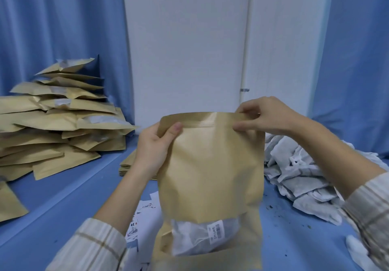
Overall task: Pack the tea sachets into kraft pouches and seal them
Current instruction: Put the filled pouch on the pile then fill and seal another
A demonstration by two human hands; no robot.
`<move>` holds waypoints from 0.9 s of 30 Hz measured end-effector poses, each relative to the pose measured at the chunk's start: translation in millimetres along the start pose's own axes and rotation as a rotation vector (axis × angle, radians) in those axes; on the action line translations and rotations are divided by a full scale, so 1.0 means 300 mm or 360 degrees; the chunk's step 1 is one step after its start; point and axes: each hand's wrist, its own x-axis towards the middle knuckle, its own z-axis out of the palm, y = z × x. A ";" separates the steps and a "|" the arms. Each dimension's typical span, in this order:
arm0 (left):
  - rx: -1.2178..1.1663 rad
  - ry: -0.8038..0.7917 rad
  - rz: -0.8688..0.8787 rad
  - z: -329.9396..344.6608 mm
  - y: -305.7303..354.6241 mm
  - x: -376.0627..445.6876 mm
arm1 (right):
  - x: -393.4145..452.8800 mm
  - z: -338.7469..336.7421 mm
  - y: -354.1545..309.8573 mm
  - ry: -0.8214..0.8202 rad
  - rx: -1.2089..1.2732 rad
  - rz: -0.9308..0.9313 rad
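Both hands, left and right, pinching upright kraft pouch at top corners.

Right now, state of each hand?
Left hand: pinches the kraft pouch at its top left corner.
Right hand: pinches the pouch's top right edge.

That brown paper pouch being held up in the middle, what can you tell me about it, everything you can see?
The kraft pouch is a tall, flat bag of tan paper, held upright above the blue table. A ridged zip strip runs below its top edge. A clear window near the bottom shows white sachets and a small printed label inside. The left hand pinches its top left corner; the right hand pinches the top right end of the strip.
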 end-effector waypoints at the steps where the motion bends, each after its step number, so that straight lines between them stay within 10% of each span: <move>1: 0.0007 -0.0007 0.0051 0.006 -0.003 -0.010 | 0.006 0.001 -0.019 -0.0062 -0.0059 -0.0020; 14: 0.0017 0.0032 0.0106 0.016 -0.001 -0.025 | 0.080 0.083 -0.161 -0.0179 -0.0175 -0.0199; 20: -0.0093 0.0120 0.0009 0.054 0.005 -0.022 | 0.111 0.251 -0.274 0.0661 -0.0838 -0.0197; 27: 0.0258 0.0165 0.0056 0.066 -0.015 -0.035 | 0.130 0.306 -0.297 0.0840 -0.0972 -0.0091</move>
